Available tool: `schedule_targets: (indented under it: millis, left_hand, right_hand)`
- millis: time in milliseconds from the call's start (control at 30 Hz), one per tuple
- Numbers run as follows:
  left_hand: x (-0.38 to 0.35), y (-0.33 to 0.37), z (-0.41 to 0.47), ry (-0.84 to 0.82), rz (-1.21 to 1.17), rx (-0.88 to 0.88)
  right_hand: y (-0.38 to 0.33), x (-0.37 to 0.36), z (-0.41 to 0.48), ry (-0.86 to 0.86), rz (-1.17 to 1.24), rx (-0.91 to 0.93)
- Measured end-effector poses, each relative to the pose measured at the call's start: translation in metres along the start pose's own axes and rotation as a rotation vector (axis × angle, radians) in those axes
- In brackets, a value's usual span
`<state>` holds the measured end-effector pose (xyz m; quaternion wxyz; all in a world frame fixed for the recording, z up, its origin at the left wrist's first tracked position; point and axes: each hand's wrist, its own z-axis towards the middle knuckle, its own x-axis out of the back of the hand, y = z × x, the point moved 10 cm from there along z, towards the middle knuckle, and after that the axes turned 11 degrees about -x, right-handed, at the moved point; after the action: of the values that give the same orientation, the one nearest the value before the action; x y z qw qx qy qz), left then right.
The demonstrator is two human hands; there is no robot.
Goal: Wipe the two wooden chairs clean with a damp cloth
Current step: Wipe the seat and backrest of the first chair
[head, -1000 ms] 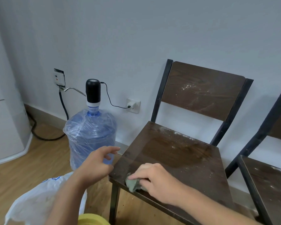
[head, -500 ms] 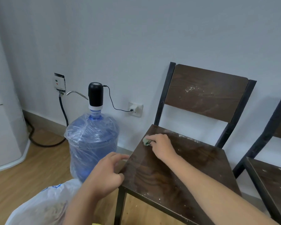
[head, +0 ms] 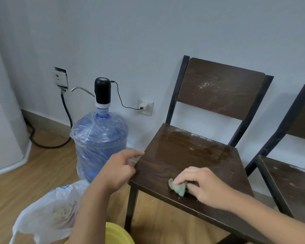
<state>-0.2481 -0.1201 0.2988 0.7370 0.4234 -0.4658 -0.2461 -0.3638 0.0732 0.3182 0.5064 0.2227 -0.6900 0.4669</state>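
A dark wooden chair (head: 188,155) with a black metal frame stands against the wall; white dust speckles its backrest and the rear of its seat, and a damp patch shows on the seat. My right hand (head: 201,185) grips a small green cloth (head: 178,188) and presses it on the seat near the front edge. My left hand (head: 120,169) hovers at the seat's left edge, fingers loosely curled and holding nothing. A second dusty wooden chair (head: 292,184) stands at the right, partly cut off.
A blue water bottle (head: 99,143) with a black pump stands left of the chair, its cable plugged into a wall socket (head: 145,106). A white plastic bag (head: 49,213) and a yellow container (head: 118,234) lie on the wooden floor below. A white appliance (head: 4,129) stands far left.
My right hand drew the cloth from the seat's rear left corner back toward the front edge. My left hand stayed beside the seat's left edge.
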Motion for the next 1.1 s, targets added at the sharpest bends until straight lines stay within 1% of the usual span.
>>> schedule_targets:
  millis: [67,100,133,200,233,300,367,433,533,633,667,700,733,767,800,833,867,900,967,1000,1033,1100]
  left_hand:
    - [-0.001,-0.005,-0.001,-0.006,0.005,0.012]
    - [-0.001,-0.005,-0.001,-0.011,0.001,0.018]
    - [-0.002,-0.005,-0.001,-0.018,-0.008,0.026]
    - [-0.002,-0.006,-0.002,-0.022,-0.042,0.051]
    - [0.0,-0.007,-0.003,-0.015,-0.06,0.064]
    - [0.008,-0.009,-0.003,0.013,-0.076,0.074]
    - [0.018,-0.012,-0.002,0.064,-0.072,0.082]
    - [0.024,-0.014,-0.001,0.107,-0.084,0.082]
    - [0.02,-0.009,0.001,0.083,-0.055,0.063]
    - [0.012,0.001,0.006,0.032,0.001,0.026]
    - [0.006,0.005,0.008,0.007,0.043,0.008]
    - [0.0,0.01,0.01,-0.017,0.105,-0.017]
    - [-0.008,0.015,0.011,-0.04,0.176,-0.045]
    - [-0.017,0.023,0.014,-0.061,0.237,-0.074]
    - [-0.027,0.031,0.017,-0.083,0.284,-0.099]
    - [-0.038,0.039,0.019,-0.104,0.326,-0.124]
    - [-0.048,0.046,0.022,-0.123,0.354,-0.147]
    - [-0.057,0.053,0.022,-0.139,0.373,-0.168]
    - [-0.07,0.059,0.024,-0.17,0.385,-0.189]
    - [-0.075,0.06,0.026,-0.187,0.391,-0.194]
    - [-0.078,0.061,0.026,-0.205,0.397,-0.195]
    - [-0.081,0.064,0.029,-0.222,0.401,-0.205]
  right_hand:
    - [0.04,0.022,0.02,0.18,0.056,-0.19]
    - [0.055,0.027,0.033,0.261,0.041,-0.278]
    - [0.061,0.028,0.046,0.327,0.011,-0.33]
    - [0.047,0.02,0.065,0.42,-0.019,-0.331]
    - [0.03,0.012,0.073,0.431,-0.009,-0.297]
    - [-0.019,-0.011,0.082,0.372,-0.009,-0.164]
    - [-0.077,-0.039,0.076,0.29,-0.06,0.042]
    - [-0.117,-0.061,0.061,0.244,-0.155,0.242]
    - [-0.123,-0.073,0.035,0.143,-0.273,0.421]
    - [-0.102,-0.059,0.0,0.028,-0.273,0.494]
    - [-0.088,-0.046,-0.008,0.015,-0.234,0.47]
    - [-0.068,-0.028,-0.01,0.046,-0.186,0.406]
    - [-0.037,-0.004,-0.004,0.133,-0.123,0.295]
    - [0.004,0.027,0.007,0.268,-0.062,0.14]
    - [0.053,0.058,0.019,0.411,-0.016,-0.049]
    - [0.104,0.084,0.029,0.516,-0.005,-0.251]
    - [0.151,0.102,0.036,0.571,-0.005,-0.423]
    - [0.185,0.11,0.043,0.583,-0.002,-0.539]
    - [0.219,0.109,0.051,0.578,0.003,-0.649]
    - [0.22,0.103,0.051,0.58,0.001,-0.672]
    - [0.211,0.095,0.049,0.57,-0.003,-0.668]
    - [0.172,0.073,0.041,0.502,-0.008,-0.56]
